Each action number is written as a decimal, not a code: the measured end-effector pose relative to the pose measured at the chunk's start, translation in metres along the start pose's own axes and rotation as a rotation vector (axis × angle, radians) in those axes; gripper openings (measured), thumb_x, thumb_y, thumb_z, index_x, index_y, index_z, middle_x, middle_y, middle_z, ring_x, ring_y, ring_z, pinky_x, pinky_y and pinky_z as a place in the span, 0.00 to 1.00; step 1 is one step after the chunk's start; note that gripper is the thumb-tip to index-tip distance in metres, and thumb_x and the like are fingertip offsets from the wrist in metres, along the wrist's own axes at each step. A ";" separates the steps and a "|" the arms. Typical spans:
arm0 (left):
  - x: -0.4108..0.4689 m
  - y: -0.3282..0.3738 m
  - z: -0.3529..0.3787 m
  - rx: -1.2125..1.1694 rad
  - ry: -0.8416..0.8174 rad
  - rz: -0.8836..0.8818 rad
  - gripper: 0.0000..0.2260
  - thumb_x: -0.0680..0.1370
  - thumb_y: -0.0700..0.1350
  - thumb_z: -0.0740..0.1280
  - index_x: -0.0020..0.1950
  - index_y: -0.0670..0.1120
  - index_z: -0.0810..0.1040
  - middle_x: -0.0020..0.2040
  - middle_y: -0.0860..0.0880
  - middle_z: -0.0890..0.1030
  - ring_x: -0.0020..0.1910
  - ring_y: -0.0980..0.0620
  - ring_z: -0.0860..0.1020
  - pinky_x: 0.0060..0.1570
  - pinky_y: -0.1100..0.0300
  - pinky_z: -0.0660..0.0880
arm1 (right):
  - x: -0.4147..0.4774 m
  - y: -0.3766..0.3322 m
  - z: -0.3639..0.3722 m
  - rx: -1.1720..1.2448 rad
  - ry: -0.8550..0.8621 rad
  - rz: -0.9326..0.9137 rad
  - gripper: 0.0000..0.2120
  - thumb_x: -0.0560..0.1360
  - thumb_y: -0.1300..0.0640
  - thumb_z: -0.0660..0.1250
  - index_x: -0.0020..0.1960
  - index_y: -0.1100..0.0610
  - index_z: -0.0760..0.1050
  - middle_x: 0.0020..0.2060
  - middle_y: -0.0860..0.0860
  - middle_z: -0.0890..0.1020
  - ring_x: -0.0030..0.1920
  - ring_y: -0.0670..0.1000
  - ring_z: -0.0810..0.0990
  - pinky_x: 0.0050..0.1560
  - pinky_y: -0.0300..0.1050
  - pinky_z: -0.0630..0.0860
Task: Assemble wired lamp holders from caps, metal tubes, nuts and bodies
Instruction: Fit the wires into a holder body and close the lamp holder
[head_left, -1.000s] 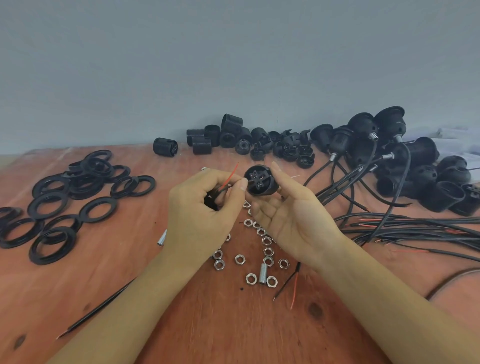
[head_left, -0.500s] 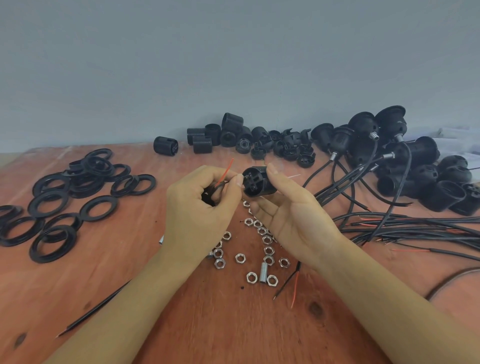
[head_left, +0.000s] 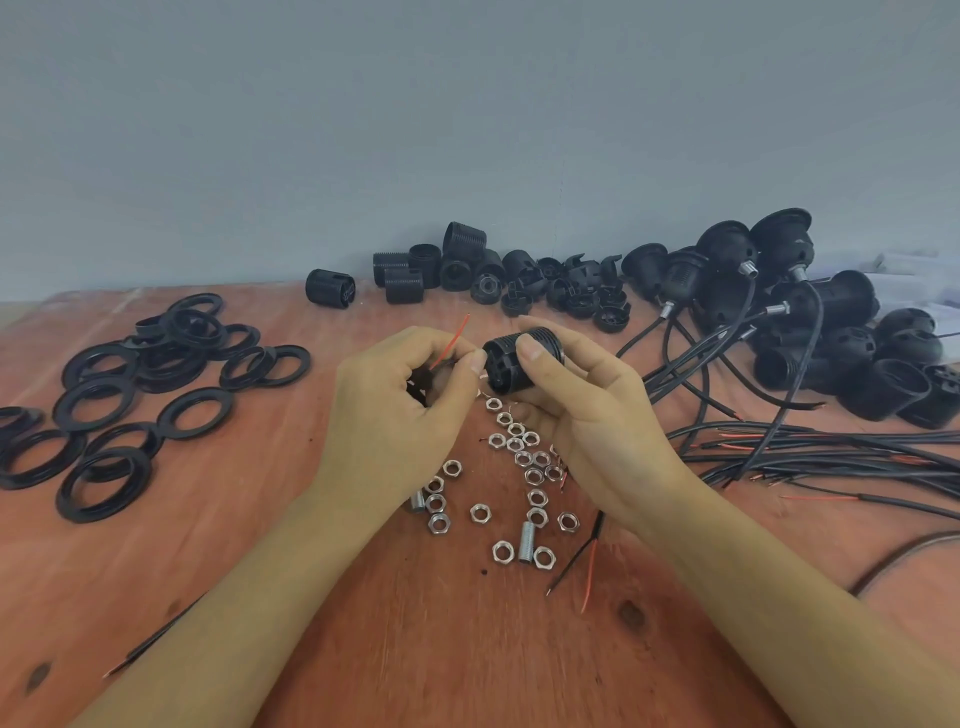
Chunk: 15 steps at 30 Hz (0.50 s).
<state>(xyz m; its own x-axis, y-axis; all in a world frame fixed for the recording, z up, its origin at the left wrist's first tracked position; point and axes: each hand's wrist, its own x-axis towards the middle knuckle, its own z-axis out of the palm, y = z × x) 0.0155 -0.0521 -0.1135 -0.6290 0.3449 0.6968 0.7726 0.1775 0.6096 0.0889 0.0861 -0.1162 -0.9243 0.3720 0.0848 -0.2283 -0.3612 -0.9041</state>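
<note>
Grainy wood table; ribbed body, right hand; red wire, left hand

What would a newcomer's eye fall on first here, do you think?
At centre, the right hand grips a black ribbed plastic lamp holder body while the left hand pinches a thin red wire. Silver hex nuts lie scattered on the reddish wooden table, black plastic rings spread at left, wired black lamp holders heaped at right.

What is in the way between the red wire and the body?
Nothing visible. The left hand holds the red wire right beside the body, which the right hand grips; its holed end faces the wire.
</note>
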 end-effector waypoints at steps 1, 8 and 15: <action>0.000 0.000 0.000 0.007 -0.004 0.011 0.05 0.76 0.40 0.71 0.41 0.48 0.81 0.28 0.57 0.72 0.27 0.60 0.70 0.31 0.73 0.65 | 0.000 0.000 0.000 -0.018 0.019 -0.026 0.23 0.69 0.53 0.72 0.62 0.59 0.78 0.47 0.56 0.84 0.44 0.52 0.83 0.44 0.41 0.80; -0.006 -0.002 0.003 0.009 0.011 0.015 0.05 0.76 0.42 0.71 0.42 0.42 0.82 0.33 0.48 0.82 0.32 0.50 0.80 0.34 0.56 0.74 | -0.004 0.005 0.003 -0.030 0.079 -0.070 0.25 0.68 0.53 0.73 0.63 0.60 0.77 0.48 0.58 0.84 0.43 0.52 0.83 0.44 0.42 0.80; -0.003 -0.004 0.002 -0.201 -0.003 -0.222 0.04 0.76 0.47 0.72 0.43 0.50 0.82 0.32 0.49 0.83 0.28 0.48 0.78 0.28 0.56 0.75 | -0.001 0.007 0.003 -0.015 0.117 -0.065 0.24 0.67 0.52 0.73 0.60 0.61 0.79 0.51 0.61 0.85 0.46 0.57 0.84 0.52 0.53 0.81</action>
<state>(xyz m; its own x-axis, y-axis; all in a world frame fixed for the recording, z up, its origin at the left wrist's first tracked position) 0.0139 -0.0518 -0.1187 -0.7804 0.3207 0.5368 0.5830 0.0628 0.8101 0.0871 0.0806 -0.1210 -0.8654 0.4920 0.0947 -0.2812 -0.3206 -0.9045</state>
